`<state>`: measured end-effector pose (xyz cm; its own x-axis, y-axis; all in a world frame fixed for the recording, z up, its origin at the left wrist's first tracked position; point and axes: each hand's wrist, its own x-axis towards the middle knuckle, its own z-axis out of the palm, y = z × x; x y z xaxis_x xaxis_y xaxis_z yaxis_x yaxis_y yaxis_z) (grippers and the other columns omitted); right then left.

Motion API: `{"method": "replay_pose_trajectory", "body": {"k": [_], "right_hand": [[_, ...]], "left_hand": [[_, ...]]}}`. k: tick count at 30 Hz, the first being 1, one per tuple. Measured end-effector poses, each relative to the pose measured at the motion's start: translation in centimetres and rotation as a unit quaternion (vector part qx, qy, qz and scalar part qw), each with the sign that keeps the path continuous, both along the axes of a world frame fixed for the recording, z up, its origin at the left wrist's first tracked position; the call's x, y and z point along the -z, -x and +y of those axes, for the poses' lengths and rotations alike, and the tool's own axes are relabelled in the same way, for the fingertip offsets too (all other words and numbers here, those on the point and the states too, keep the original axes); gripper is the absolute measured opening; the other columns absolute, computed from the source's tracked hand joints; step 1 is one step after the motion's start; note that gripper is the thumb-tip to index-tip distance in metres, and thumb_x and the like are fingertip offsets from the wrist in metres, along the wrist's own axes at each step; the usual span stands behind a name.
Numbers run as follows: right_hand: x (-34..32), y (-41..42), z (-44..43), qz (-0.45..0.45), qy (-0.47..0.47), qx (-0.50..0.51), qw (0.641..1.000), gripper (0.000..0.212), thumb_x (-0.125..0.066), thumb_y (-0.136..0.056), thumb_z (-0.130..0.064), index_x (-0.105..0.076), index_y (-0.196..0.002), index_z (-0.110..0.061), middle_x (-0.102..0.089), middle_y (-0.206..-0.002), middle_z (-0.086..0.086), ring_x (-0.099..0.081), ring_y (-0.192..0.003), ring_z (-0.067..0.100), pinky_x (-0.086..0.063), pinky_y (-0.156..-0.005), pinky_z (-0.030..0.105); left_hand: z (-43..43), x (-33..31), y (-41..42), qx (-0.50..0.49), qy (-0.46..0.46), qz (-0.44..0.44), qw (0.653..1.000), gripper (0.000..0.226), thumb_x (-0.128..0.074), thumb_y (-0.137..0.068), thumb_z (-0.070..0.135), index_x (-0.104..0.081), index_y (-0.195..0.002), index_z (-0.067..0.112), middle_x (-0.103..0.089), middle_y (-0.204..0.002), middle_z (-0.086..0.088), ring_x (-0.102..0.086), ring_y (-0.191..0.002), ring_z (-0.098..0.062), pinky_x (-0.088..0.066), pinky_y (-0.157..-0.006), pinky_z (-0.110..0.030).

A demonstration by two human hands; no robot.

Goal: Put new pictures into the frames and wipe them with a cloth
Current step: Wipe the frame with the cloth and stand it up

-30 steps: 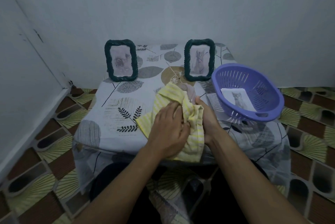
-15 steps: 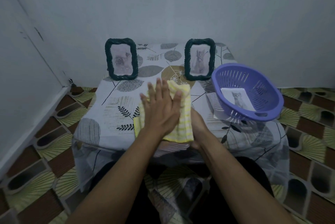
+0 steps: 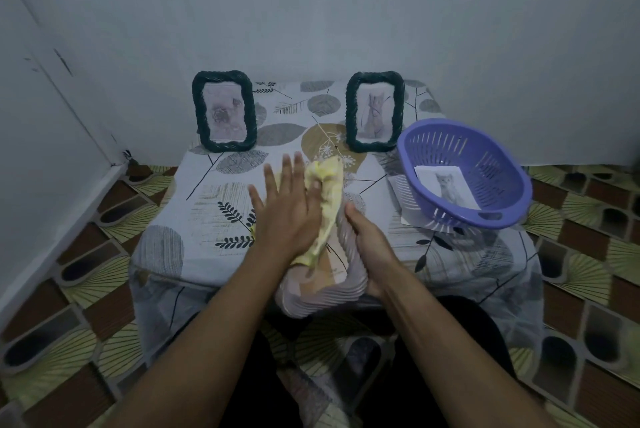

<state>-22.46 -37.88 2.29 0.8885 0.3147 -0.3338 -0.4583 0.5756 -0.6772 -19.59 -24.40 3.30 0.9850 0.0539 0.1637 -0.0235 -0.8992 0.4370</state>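
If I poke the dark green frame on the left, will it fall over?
Probably. The left green frame stands upright and tall on a soft tablecloth. It looks light, so a poke may tip it backward.

We see the left hand point(image 3: 287, 209), fingers straight, pressing a crumpled yellow cloth point(image 3: 329, 192) onto a pale ribbed picture frame point(image 3: 343, 275), which the right hand point(image 3: 372, 244) grips at its right edge. Behind them, one dark green woven frame point(image 3: 224, 111) and a second dark green woven frame point(image 3: 375, 111) stand upright on the leaf-patterned tablecloth point(image 3: 194, 205). A printed cat photo point(image 3: 446, 185) lies in the purple plastic basket point(image 3: 450, 150).
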Motion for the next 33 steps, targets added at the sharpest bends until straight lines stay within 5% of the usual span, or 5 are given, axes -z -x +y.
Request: {"method": "replay_pose_trajectory", "body": {"k": [8, 13, 18, 24, 33], "right_hand": [[-1.6, -2.6, -1.3, 0.018, 0.073, 0.073, 0.994, 0.029, -0.048, -0.1, -0.02, -0.068, -0.1, 0.0, -0.065, -0.075, 0.012, -0.063, -0.067, 0.023, -0.051, -0.065, 0.03], [-1.2, -1.7, -2.0, 0.022, -0.017, 0.037, 0.999, 0.052, -0.035, -0.106, -0.038, -0.057, -0.135, -0.001, -0.054, -0.14, 0.021, -0.05, -0.134, 0.03, -0.036, -0.116, 0.037], [-0.4, 0.3, -1.7, -0.011, 0.016, -0.033, 0.999, 0.048, -0.041, -0.102, -0.04, -0.064, -0.127, -0.006, -0.064, -0.128, 0.022, -0.06, -0.12, 0.037, -0.043, -0.108, 0.05], [-0.8, 0.3, -2.4, -0.008, 0.066, -0.059, 0.996, 0.05, -0.041, -0.104, -0.038, -0.058, -0.133, -0.001, -0.062, -0.13, 0.024, -0.06, -0.121, 0.037, -0.04, -0.111, 0.051], [-2.1, 0.4, -2.7, -0.05, 0.012, 0.067, 0.996, 0.065, -0.027, -0.101, -0.057, -0.064, -0.123, -0.008, -0.068, -0.122, 0.02, -0.066, -0.111, 0.033, -0.05, -0.1, 0.046]], "left_hand": [[-4.0, 0.6, 3.6, 0.177, 0.064, -0.029, 0.982, 0.074, -0.008, -0.098, 0.053, 0.009, -0.157, 0.011, 0.023, -0.163, -0.003, 0.029, -0.147, -0.012, 0.012, -0.122, -0.038], [-1.9, 1.9, 3.5, 0.271, -0.041, -0.068, 0.959, 0.07, -0.015, -0.101, 0.056, 0.011, -0.157, 0.023, 0.025, -0.161, 0.011, 0.024, -0.148, -0.01, 0.008, -0.122, -0.045], [0.9, 0.4, -0.1, 0.097, -0.013, -0.048, 0.994, 0.063, -0.011, -0.101, 0.056, -0.019, -0.155, 0.024, -0.024, -0.162, -0.001, -0.022, -0.148, -0.025, -0.011, -0.12, -0.052], [2.1, -0.5, -1.3, 0.04, 0.068, -0.056, 0.995, 0.054, -0.024, -0.101, 0.058, -0.046, -0.068, 0.021, -0.054, -0.068, 0.001, -0.057, -0.075, -0.031, -0.036, -0.061, -0.037], [1.3, -0.8, 0.1, -0.236, 0.258, -0.112, 0.93, 0.034, -0.029, -0.108, 0.028, -0.047, -0.115, 0.0, -0.062, -0.111, -0.022, -0.058, -0.103, -0.041, -0.033, -0.072, -0.035]]}}
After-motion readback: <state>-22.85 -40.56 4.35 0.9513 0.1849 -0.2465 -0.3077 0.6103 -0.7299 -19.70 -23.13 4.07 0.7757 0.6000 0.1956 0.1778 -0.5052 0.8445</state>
